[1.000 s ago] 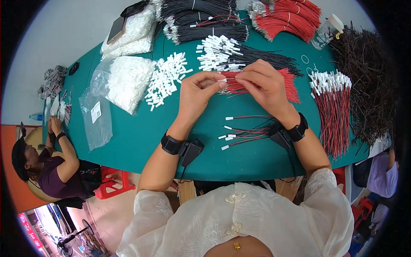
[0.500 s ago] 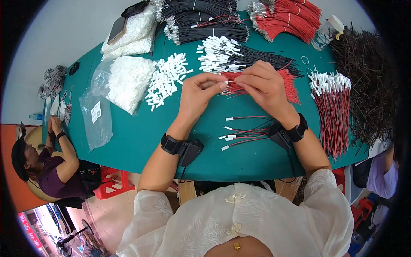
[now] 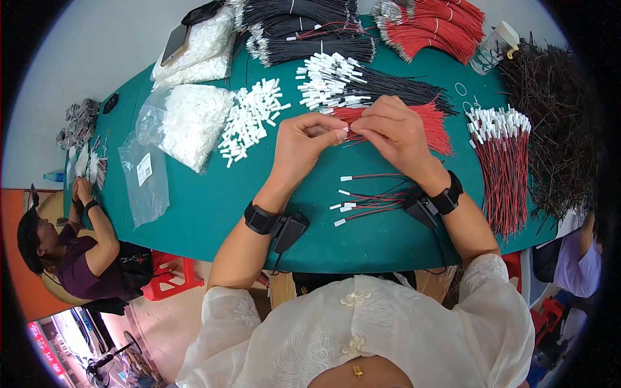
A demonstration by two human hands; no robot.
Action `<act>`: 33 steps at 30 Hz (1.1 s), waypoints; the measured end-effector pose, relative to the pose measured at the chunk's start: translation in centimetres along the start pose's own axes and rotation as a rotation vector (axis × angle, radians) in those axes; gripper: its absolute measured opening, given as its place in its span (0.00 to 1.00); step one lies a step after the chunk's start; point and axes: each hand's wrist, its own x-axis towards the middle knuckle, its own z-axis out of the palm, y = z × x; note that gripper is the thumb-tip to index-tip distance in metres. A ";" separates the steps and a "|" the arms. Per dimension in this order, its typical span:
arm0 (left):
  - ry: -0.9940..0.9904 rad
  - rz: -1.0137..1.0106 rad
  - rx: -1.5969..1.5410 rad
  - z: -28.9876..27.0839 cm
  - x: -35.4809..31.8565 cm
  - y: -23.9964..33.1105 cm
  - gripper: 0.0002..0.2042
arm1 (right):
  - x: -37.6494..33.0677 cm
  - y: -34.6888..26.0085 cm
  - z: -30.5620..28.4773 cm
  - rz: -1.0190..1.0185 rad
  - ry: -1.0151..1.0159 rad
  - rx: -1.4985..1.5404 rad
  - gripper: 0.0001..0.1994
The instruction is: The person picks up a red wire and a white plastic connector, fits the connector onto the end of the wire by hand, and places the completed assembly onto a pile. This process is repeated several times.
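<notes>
Over the red wires, my left hand [image 3: 304, 139] is closed in a pinch on a small white connector housing [image 3: 347, 129], mostly covered by the fingers. The fingertips of my right hand [image 3: 393, 129] press together right beside it; what they hold is hidden. Under and behind my right hand lie loose red wires [image 3: 432, 126], and beyond them black wires [image 3: 401, 85] with white connectors at their left ends. Nearer me, several red-and-black wire leads [image 3: 378, 212] with white connectors rest by my right wrist.
Loose white housings [image 3: 252, 119] lie left of my hands, beside an opened bag of housings [image 3: 194, 123]. Finished-looking leads [image 3: 501, 174] form a pile at right, next to a dark wire heap [image 3: 556, 123]. A cup [image 3: 493, 48] stands behind. A co-worker [image 3: 71, 252] sits at far left.
The fingertips of both hands have come closer together around the white housing, and my left hand has shifted slightly to the right. The piles on the table look the same.
</notes>
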 end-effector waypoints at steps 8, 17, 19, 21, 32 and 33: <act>-0.037 0.010 0.016 -0.1 0.1 0.3 0.06 | -0.3 0.3 0.1 0.028 -0.019 0.070 0.10; 0.216 0.130 0.061 -1.6 0.9 0.5 0.05 | 0.0 1.1 -0.4 0.351 -0.097 0.010 0.15; 0.246 0.122 0.104 -1.8 0.9 0.2 0.04 | 0.2 1.3 -1.4 0.304 -0.062 -0.038 0.11; 0.143 0.132 0.215 -1.2 0.6 0.4 0.05 | 1.2 1.0 -3.0 0.281 -0.048 -0.060 0.10; 0.229 0.435 0.716 -2.4 2.3 -1.4 0.07 | 0.7 1.9 -4.0 0.419 -0.383 0.023 0.10; 0.311 0.485 0.850 -2.9 2.7 -1.8 0.07 | 0.4 2.0 -3.1 0.418 -0.380 0.025 0.10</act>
